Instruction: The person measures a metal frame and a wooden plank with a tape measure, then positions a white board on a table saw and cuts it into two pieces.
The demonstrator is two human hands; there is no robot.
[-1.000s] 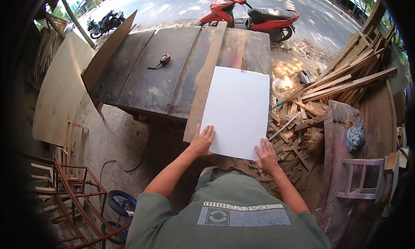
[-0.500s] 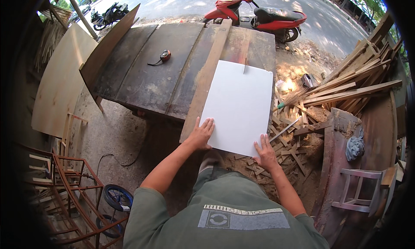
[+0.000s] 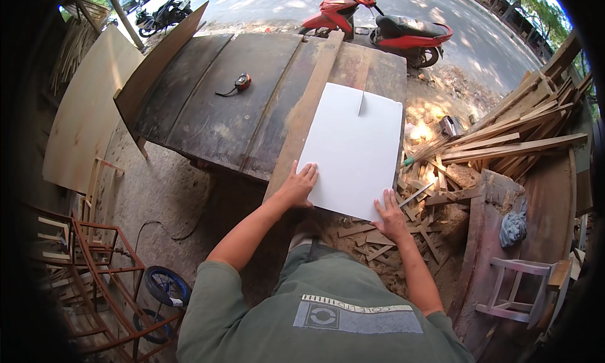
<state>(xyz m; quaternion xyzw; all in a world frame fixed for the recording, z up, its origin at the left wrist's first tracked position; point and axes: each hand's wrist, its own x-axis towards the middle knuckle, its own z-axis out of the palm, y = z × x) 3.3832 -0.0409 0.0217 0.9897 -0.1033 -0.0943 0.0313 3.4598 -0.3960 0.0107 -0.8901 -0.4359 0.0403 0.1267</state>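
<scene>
A white rectangular board [image 3: 350, 155] lies on the near right part of a dark, worn tabletop [image 3: 220, 123], its near edge reaching past the table. A thin upright saw blade [image 3: 361, 103] stands in the board's far part. Along the board's left side runs a long wooden strip [image 3: 309, 101]. My left hand [image 3: 297, 185] rests at the near left corner, fingers stretched out over the board and strip. My right hand [image 3: 392, 216] presses at the near right corner, its fingers extended along the edge and thumb apart. The undersides of both hands are hidden.
An orange-and-black tape measure [image 3: 242, 82] lies on the table. Wood offcuts [image 3: 378, 246] litter the ground at right, near a broom [image 3: 428, 150] and long scrap lengths [image 3: 517, 145]. A red scooter [image 3: 403, 32] stands beyond the table; a rusty metal frame [image 3: 104, 271] sits at lower left.
The white board has slid a little away from me, with both hands moving along with it. The blade now stands deeper in from the board's far edge.
</scene>
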